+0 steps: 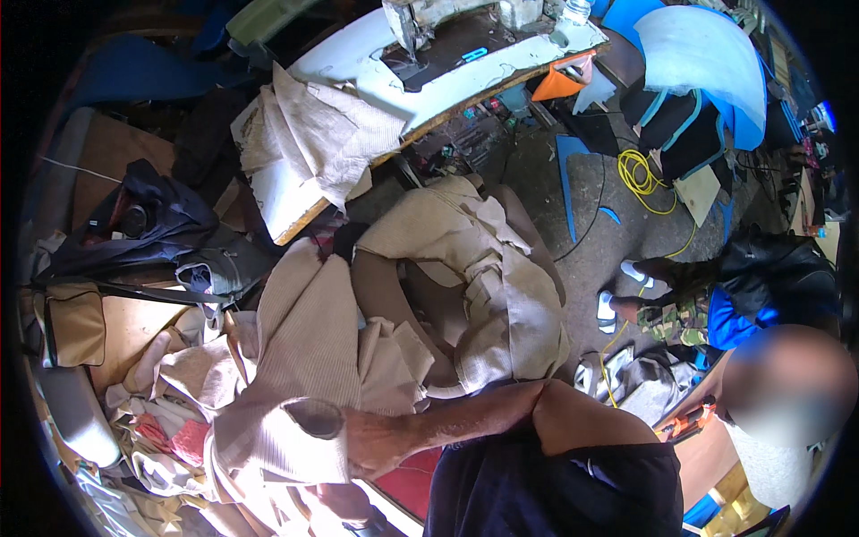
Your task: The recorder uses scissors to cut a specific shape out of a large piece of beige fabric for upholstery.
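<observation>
My right hand (374,445) reaches left across my dark blue shirt and is closed on a piece of beige ribbed fabric (295,376). That piece drapes over a heap of more beige cloth. A rolled or cuffed end of the fabric (315,417) sits just left of my fingers. Beyond it lies a large beige padded cover (483,286), folded over itself. My left hand is not visible.
A sewing machine (420,22) stands on a white worktable (358,63) at the top, with beige cloth (313,134) hanging off its edge. Dark bags (161,224) lie to the left. Another person (761,295) sits at the right near a yellow cable (640,174) on the floor.
</observation>
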Motion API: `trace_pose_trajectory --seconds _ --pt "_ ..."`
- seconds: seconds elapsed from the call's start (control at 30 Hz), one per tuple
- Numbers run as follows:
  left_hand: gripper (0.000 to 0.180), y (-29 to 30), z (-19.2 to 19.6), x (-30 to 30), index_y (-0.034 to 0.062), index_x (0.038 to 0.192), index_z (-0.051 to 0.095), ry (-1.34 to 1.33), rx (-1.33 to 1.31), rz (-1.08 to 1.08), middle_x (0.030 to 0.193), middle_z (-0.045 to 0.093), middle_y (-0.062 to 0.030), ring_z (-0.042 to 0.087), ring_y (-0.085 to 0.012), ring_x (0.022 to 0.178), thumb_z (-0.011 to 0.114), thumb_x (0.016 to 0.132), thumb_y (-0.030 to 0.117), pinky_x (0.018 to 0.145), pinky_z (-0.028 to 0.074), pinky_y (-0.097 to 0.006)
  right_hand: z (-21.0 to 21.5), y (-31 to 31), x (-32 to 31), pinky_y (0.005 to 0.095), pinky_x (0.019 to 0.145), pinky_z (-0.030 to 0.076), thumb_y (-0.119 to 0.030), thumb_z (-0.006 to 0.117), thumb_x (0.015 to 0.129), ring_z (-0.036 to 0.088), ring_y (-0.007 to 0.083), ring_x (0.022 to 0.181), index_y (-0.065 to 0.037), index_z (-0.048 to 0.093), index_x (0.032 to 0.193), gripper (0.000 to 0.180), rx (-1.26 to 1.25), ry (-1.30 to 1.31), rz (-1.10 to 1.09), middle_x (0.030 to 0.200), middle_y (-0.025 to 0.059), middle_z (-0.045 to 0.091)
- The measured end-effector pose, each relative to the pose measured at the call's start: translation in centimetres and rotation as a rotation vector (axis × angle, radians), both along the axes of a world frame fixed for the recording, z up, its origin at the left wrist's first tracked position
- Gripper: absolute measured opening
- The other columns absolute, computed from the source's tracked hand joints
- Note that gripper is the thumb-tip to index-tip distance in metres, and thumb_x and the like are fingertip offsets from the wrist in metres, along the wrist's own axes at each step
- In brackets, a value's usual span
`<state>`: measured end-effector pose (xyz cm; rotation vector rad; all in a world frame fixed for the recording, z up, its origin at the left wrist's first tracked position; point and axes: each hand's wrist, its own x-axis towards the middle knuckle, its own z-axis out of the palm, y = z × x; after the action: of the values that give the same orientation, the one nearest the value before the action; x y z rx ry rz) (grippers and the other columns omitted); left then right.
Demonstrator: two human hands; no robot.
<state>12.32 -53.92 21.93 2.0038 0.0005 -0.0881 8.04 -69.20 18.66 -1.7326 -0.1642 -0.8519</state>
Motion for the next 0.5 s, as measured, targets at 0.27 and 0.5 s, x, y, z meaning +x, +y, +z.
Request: trace_pose_trajectory --seconds 0.27,0.5 --pt "0.058 -1.5 -0.8 1.2 -0.0064 0.135 0.05 0.172 -0.123 -0.109 0.14 0.048 -0.0211 0.049 -0.0328 0.125 0.055 0.097 0.038 0.108 0.039 -0.046 -4.2 -3.7 -3.3 0.0402 0.1 0.048 -0.02 0.06 0.093 0.064 0.0269 0.11 0.0 0.064 0.116 0.03 0.323 0.087 0.588 0.115 0.0175 0.067" --pt "0.063 4.5 -1.4 1.7 -0.0001 0.139 0.05 -0.117 0.202 0.011 0.144 0.047 -0.019 0.046 -0.0356 0.131 0.052 0.094 0.044 0.108 0.042 -0.049 -27.1 -16.9 3.4 0.0398 0.078 0.054 -0.035 0.059 0.096 0.065 0.0231 0.088 -0.004 0.06 0.112 0.035 2.271 0.186 -0.47 0.103 0.0104 0.066"
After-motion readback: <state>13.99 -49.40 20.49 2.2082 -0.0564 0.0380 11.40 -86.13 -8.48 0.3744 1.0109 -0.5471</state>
